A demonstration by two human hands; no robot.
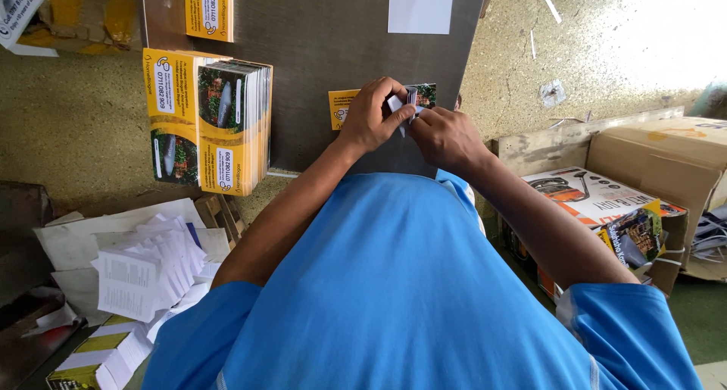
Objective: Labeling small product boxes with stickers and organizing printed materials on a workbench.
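My left hand (372,117) and my right hand (447,138) meet over the near edge of a dark table (333,42). Together they pinch a small folded white paper (400,104) between the fingertips. Under the hands lies a yellow leaflet with a green photo (342,106), partly hidden by them. To the left on the table rests a thick stack of yellow leaflets (227,125), fanned at its edge. My blue shirt fills the lower part of the view.
A second yellow stack (210,7) and a white sheet (421,5) lie farther back on the table. Folded white papers (151,269) pile at the lower left. Cardboard boxes (666,155) with printed packaging stand on the right. The floor is rough and yellowish.
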